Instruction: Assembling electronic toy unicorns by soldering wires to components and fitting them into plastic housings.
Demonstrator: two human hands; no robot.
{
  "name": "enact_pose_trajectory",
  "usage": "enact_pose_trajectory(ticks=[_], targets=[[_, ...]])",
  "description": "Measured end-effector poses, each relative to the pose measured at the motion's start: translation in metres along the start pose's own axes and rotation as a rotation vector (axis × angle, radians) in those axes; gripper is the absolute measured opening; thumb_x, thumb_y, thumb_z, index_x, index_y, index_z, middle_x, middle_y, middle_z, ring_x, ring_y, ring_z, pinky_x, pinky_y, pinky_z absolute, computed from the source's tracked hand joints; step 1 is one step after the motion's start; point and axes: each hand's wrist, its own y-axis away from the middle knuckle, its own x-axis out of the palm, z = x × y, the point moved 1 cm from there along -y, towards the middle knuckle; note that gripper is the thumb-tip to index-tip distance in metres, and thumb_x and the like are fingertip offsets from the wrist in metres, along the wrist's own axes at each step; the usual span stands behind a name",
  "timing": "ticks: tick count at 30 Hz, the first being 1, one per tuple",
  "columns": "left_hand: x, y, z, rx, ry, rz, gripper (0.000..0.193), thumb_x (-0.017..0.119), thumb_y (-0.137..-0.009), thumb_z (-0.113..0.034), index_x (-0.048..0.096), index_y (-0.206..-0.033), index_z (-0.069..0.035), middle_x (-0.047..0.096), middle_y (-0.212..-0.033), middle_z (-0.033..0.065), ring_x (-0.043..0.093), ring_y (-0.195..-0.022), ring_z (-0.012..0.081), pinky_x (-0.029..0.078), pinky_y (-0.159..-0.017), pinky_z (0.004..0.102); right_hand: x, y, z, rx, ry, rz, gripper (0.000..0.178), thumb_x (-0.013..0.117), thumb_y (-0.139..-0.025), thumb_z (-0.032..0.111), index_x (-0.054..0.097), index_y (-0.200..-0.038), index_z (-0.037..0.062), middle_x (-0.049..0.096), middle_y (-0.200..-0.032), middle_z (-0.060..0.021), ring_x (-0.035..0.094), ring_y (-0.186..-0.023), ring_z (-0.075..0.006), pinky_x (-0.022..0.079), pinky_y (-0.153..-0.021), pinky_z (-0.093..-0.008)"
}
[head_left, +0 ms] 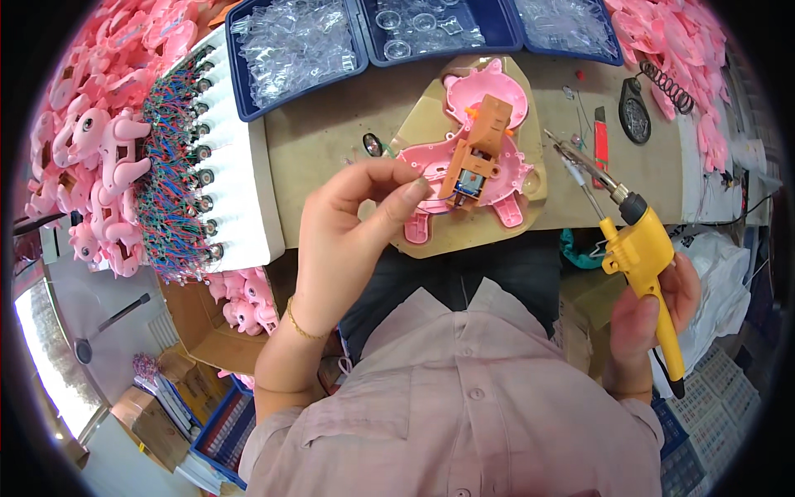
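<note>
Toy (507, 170) near table edge (580, 218), iron (644, 248) apart

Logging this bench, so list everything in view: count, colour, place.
table: 1, tan, upper centre
board: 1, tan, centre
toy shell: 1, pink, on board
mechanism: 1, orange, in shell
soldering tool: 1, yellow, right side
cutter: 1, red, right of board
bins: 3, blue, upper edge
clear parts: many, transparent, in bins
toy parts: many, pink, left and upper right
wired parts: many, multicoloured, left
oval item: 1, black, upper right
boxes: several, brown, lower left
shirt: 1, mauve, lower centre
left hand: 1, bare, over shell's left side
right hand: 1, bare, gripping soldering tool
</note>
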Motion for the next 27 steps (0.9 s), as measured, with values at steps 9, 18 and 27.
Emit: enact_pose_trajectory(ticks=[9,18,27], targets=[[0.022,0.011,0.000,0.386,-0.611,-0.050,0.006,0.072,-0.078,-0.012,0.070,-0.083,-0.012,0.056,-0.069,0.0004,0.052,-0.068,0.0170,0.035,-0.075,0.0313,0.003,0.003,-0.015,-0.097,0.072,-0.140,0.071,0.061,-0.088,0.048,0.038,-0.133,-0.0019,0.055,-0.122,-0.0187,0.055,-0.113,-0.0278,0.044,-0.098,-0.0396],[0.035,0.008,0.004,0.557,-0.804,-0.138,0.007,0.073,-0.075,-0.014,0.069,-0.079,-0.011,0.057,-0.074,-0.0007,0.053,-0.075,0.0192,0.034,-0.076,0.0340,0.005,0.013,-0.011,0.013,0.113,-0.082,0.080,0.062,-0.085,0.056,0.036,-0.136,-0.0004,0.054,-0.126,-0.0175,0.055,-0.115,-0.0276,0.045,-0.098,-0.0407],[0.033,0.005,0.000,0.442,-0.767,-0.058,0.006,0.071,-0.076,-0.014,0.067,-0.075,-0.010,0.053,-0.070,0.0003,0.050,-0.070,0.0193,0.033,-0.073,0.0335,0.016,0.003,-0.012,-0.253,-0.225,0.307,0.068,0.068,-0.086,0.022,0.034,-0.138,-0.0043,0.057,-0.118,-0.0233,0.062,-0.093,-0.0239,0.051,-0.077,-0.0313]])
